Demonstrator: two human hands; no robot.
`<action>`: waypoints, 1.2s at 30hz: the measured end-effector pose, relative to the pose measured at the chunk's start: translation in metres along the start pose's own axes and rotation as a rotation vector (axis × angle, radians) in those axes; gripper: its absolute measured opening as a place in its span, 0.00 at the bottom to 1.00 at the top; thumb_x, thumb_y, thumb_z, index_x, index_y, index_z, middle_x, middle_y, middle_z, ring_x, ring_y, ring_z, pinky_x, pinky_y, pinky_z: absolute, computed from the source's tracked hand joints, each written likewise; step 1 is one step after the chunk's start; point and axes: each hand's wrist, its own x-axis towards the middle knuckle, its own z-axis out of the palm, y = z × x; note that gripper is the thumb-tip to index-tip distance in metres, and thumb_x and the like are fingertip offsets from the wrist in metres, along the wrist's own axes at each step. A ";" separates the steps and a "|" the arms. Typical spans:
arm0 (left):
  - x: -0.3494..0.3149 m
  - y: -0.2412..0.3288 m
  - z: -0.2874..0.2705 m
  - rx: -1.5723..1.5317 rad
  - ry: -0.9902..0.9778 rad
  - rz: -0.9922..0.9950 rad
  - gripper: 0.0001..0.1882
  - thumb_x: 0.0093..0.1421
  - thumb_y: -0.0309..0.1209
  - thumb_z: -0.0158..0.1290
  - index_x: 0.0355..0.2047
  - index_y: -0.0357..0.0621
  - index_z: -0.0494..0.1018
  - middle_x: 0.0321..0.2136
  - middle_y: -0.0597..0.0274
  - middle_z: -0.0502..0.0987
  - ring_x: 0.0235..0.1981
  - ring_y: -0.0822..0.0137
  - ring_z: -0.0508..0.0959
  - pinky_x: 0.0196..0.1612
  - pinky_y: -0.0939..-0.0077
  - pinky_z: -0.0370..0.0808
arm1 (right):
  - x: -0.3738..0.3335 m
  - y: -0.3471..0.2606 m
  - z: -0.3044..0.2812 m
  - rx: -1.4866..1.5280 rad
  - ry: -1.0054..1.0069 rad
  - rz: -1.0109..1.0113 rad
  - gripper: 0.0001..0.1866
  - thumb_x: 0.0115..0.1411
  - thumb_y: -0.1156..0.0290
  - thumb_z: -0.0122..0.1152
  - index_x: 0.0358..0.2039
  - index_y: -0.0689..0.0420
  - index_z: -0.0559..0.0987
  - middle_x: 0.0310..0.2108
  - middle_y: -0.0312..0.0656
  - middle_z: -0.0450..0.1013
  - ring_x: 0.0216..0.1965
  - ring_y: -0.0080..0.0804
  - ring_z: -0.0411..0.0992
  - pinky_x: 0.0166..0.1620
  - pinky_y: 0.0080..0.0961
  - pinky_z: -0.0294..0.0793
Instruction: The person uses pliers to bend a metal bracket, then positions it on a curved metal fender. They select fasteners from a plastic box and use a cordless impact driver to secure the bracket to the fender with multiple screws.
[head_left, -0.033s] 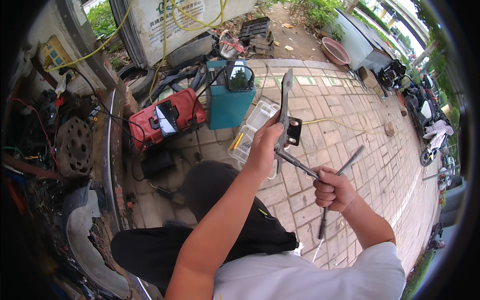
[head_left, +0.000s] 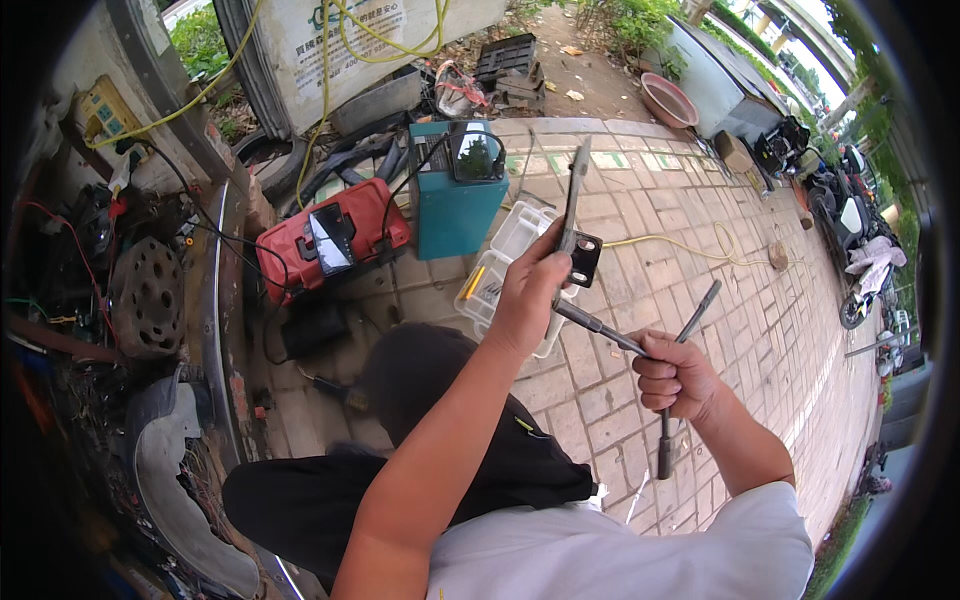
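My left hand [head_left: 530,295] is closed around a long flat metal bracket [head_left: 574,190], held up in front of me. From the bracket's right side sticks out a black plate with holes [head_left: 587,262]. In my right hand [head_left: 675,378] is a three-arm socket wrench [head_left: 612,334], gripped near where its arms meet. One arm of the wrench runs toward the bracket, ending beside my left hand; I cannot tell what its socket fits over. Another arm points up and away, and the third hangs below my right fist.
A clear plastic parts box [head_left: 520,228] lies open on the paving beneath my left hand. Beyond it stand a teal box [head_left: 450,205] with a mirror-like device on top and a red case [head_left: 340,235] carrying a phone. Metal scrap lies at left; a motorbike [head_left: 850,240] stands far right.
The wrench has turned a little in my right hand: its lower arm has swung rightward. My right hand has shifted slightly right, while the bracket has tilted slightly.
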 end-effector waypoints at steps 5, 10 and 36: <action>0.003 0.002 0.000 0.162 -0.076 0.131 0.26 0.64 0.34 0.48 0.59 0.32 0.69 0.37 0.70 0.76 0.35 0.79 0.70 0.43 0.84 0.68 | -0.012 -0.012 0.000 -0.887 0.256 -0.409 0.11 0.66 0.71 0.56 0.47 0.60 0.76 0.16 0.27 0.56 0.13 0.18 0.53 0.17 0.21 0.50; 0.004 -0.001 -0.007 -0.041 0.095 -0.460 0.15 0.64 0.43 0.47 0.35 0.44 0.74 0.28 0.63 0.78 0.23 0.70 0.74 0.27 0.70 0.74 | 0.013 -0.005 -0.026 -2.370 -0.049 -1.325 0.13 0.63 0.74 0.58 0.48 0.60 0.76 0.17 0.30 0.59 0.17 0.24 0.59 0.21 0.24 0.57; -0.001 0.002 -0.003 -0.308 0.022 -0.310 0.23 0.64 0.44 0.45 0.46 0.37 0.75 0.38 0.59 0.80 0.32 0.69 0.78 0.35 0.73 0.76 | 0.013 0.007 -0.015 -0.712 0.175 -0.395 0.13 0.67 0.72 0.59 0.51 0.60 0.76 0.20 0.33 0.64 0.20 0.24 0.58 0.25 0.25 0.59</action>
